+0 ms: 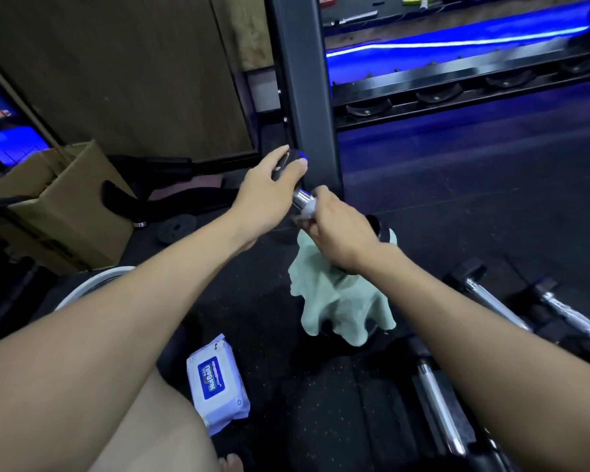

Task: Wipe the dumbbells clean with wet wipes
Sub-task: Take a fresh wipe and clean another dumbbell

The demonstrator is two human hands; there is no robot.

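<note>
- Chrome shows on the handle of the dumbbell [302, 199] you hold up in the middle of the scene, tilted, its far head under your left hand [269, 189] and its near head dark behind your right hand [338, 229].
- Your left hand is curled over that far head, gripping it to steady the weight.
- Your right hand is closed round the handle with a white wet wipe [308, 210] pinched against the metal; a pale green cloth [341, 301] hangs below the same hand, draped over something dark on the floor.
- Progress, as a judgement: you are mid-wipe on this one handle. Whether its heads are done cannot be told.
- Three more dumbbells [491, 301] lie on the floor to the near right; nothing shows whether they are clean, so count them as likely left.
- The wipe pack [217, 386] lies near left by your knee, within easy reach.
- For room, the dark rack post [307, 107] stands just behind the far head, so twist with care there.
- A cardboard box [65, 206] sits well apart on the left; the rubber floor [457, 185] to the far right gives open space.
</note>
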